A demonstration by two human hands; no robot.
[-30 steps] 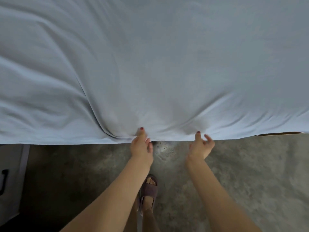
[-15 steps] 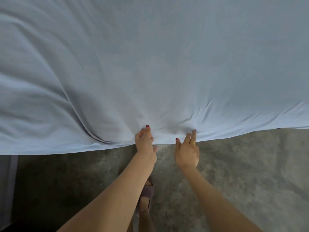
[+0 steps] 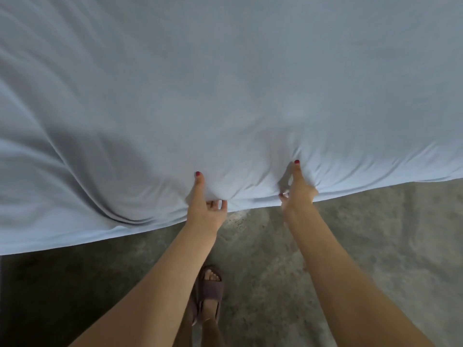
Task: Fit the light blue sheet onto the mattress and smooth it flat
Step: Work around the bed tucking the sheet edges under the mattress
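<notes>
— Light blue sheet (image 3: 225, 83), where is it?
— Spread above both my hands, its near edge hanging over the concrete floor (image 3: 363, 234).
— And your grip?
— My left hand (image 3: 204, 205) and my right hand (image 3: 298, 194) each pinch that edge, thumbs on top.

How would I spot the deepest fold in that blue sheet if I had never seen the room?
The light blue cotton sheet fills the upper view above the grey concrete floor. Follow its near edge left from the left hand gripping it. The deep shadowed fold curves there, darker than the shallow creases around it.
</notes>
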